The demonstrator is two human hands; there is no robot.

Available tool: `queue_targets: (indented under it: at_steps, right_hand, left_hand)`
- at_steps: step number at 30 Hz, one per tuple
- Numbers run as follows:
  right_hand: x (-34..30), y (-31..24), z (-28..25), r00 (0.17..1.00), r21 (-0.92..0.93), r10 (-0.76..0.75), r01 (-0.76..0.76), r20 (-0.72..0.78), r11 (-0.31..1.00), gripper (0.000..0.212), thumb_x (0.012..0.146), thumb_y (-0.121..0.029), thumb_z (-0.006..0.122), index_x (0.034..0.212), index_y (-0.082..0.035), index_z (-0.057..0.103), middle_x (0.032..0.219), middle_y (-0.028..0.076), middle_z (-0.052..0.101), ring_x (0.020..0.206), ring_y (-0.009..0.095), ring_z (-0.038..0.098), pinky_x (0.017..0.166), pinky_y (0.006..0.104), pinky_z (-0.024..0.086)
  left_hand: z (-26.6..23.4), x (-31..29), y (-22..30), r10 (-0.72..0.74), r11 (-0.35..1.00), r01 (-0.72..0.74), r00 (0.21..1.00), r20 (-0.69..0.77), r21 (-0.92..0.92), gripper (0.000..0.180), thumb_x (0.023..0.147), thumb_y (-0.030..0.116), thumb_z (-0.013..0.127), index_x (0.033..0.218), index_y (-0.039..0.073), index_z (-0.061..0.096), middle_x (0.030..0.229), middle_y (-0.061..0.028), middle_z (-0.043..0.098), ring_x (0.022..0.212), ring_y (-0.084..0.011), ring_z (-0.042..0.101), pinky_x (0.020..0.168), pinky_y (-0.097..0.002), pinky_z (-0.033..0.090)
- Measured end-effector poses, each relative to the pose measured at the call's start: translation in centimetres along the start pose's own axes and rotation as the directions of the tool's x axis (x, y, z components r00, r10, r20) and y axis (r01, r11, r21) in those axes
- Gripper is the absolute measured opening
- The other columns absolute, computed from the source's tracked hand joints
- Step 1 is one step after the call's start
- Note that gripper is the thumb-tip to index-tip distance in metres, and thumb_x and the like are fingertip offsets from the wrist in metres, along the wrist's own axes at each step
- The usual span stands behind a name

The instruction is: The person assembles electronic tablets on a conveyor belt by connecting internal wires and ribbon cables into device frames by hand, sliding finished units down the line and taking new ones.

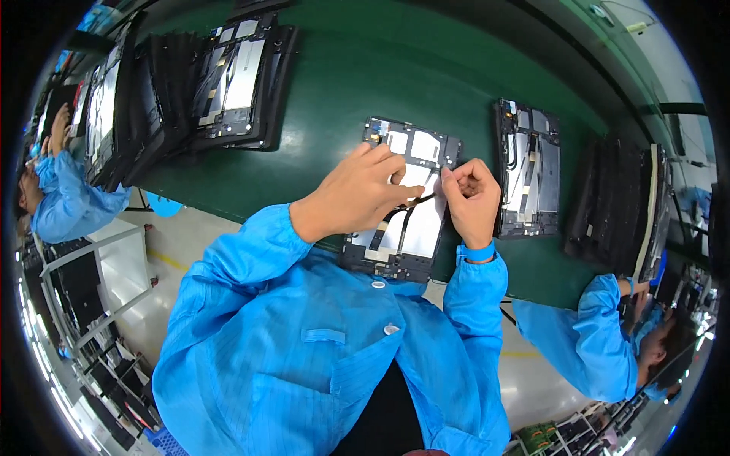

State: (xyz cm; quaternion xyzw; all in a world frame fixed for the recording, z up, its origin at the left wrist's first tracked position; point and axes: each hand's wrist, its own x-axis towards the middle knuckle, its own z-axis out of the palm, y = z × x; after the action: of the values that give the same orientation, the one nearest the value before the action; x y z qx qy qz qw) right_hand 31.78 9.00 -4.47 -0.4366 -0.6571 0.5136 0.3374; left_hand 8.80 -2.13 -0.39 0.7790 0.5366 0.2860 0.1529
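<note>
An opened tablet (427, 228) lies on the green table right in front of me, its silver inner plate and black frame showing. Black ribbon cables (407, 224) run across the plate. Over the tablet's left side, my left hand (361, 190) is closed with curled fingers, its fingertips at a dark cable near the middle; whatever it grips is too small to make out. At the right edge of the tablet my right hand (473, 201) makes a pinch, thumb against forefinger. Anything between those fingertips is hidden. Both hands partly cover the tablet's upper half.
Another opened tablet (532, 171) lies to the right, beside a row of stacked dark panels (612, 205). At the far left more opened tablets (236, 83) lean in a stack. Co-workers in blue sleeves (80, 194) sit at both ends of the green table (334, 99).
</note>
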Motion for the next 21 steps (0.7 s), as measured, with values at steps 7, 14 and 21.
queue_targets:
  at_steps: [7, 14, 21]
  right_hand:
    - [-0.7, 0.6, -0.8, 0.995, 0.130, 0.095, -0.096, 0.016, 0.987, 0.023, 0.098, -0.001, 0.080, 0.087, 0.000, 0.060, 0.087, 0.000, 0.058, 0.076, 0.005, 0.058, 0.067, 0.0230, 0.050]
    - [-0.5, 0.9, -0.8, 0.997, 0.105, 0.072, -0.073, 0.014, 0.992, 0.023, 0.098, 0.001, 0.079, 0.086, 0.001, 0.059, 0.088, 0.001, 0.058, 0.077, 0.005, 0.058, 0.067, 0.0234, 0.051]
    - [-0.6, 0.6, -0.8, 0.997, 0.112, 0.073, -0.073, 0.002, 0.991, 0.026, 0.099, 0.000, 0.079, 0.085, 0.000, 0.058, 0.086, 0.000, 0.056, 0.075, 0.004, 0.056, 0.064, 0.0225, 0.049]
  left_hand:
    - [0.9, 0.8, 0.7, 0.093, 0.977, -0.064, 0.987, 0.135, -0.202, 0.048, 0.076, -0.007, 0.068, 0.114, 0.016, 0.086, 0.110, -0.0033, 0.068, 0.106, -0.0285, 0.060, 0.092, -0.0416, 0.049]
    - [2.9, 1.2, 2.3, -0.119, 0.981, 0.102, 0.989, -0.092, -0.167, 0.045, 0.080, -0.001, 0.066, 0.122, 0.009, 0.079, 0.090, -0.0105, 0.071, 0.084, -0.0345, 0.067, 0.077, -0.0469, 0.056]
    - [4.3, 1.4, 2.3, -0.118, 0.992, 0.122, 0.986, -0.118, 0.025, 0.058, 0.079, 0.006, 0.068, 0.137, 0.006, 0.075, 0.085, -0.0124, 0.070, 0.079, -0.0334, 0.070, 0.067, -0.0492, 0.057]
